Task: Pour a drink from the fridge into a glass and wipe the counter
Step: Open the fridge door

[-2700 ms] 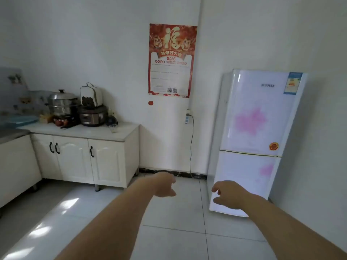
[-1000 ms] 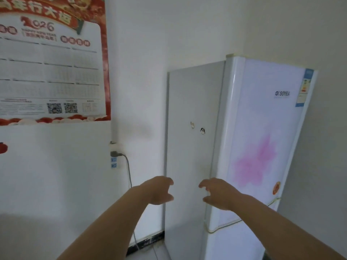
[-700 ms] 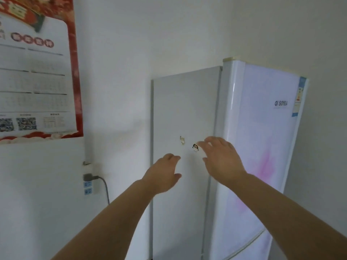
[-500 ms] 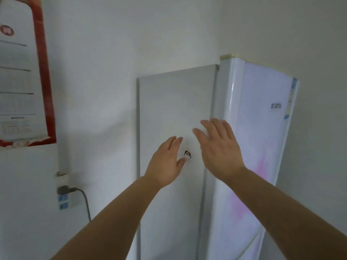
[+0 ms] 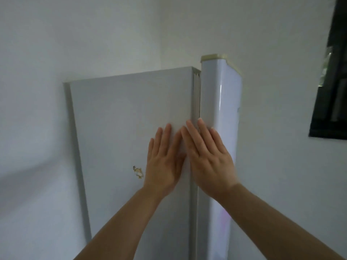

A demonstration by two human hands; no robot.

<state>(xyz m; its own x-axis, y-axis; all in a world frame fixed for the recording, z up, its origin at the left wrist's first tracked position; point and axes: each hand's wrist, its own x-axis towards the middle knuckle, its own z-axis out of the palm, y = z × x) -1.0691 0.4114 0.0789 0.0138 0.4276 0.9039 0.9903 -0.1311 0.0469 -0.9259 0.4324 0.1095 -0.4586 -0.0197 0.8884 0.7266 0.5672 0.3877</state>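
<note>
The white fridge (image 5: 120, 128) fills the middle of the view, seen from its grey left side panel. Its glossy upper door (image 5: 221, 113) stands at the right, shut against the body. My left hand (image 5: 163, 164) lies with straight fingers against the side panel near the front edge. My right hand (image 5: 208, 158) is beside it, fingers straight, its fingertips reaching over the seam between panel and door. Neither hand holds anything. No drink, glass or counter is in view.
A small chipped mark (image 5: 138, 171) sits on the fridge's side panel left of my left hand. White walls surround the fridge. A dark window frame (image 5: 330, 72) is at the upper right edge.
I have come closer to the fridge and the view has swung right, so the calendar and wall socket have left view. Both hands rose and straightened, and now sit at the door seam.
</note>
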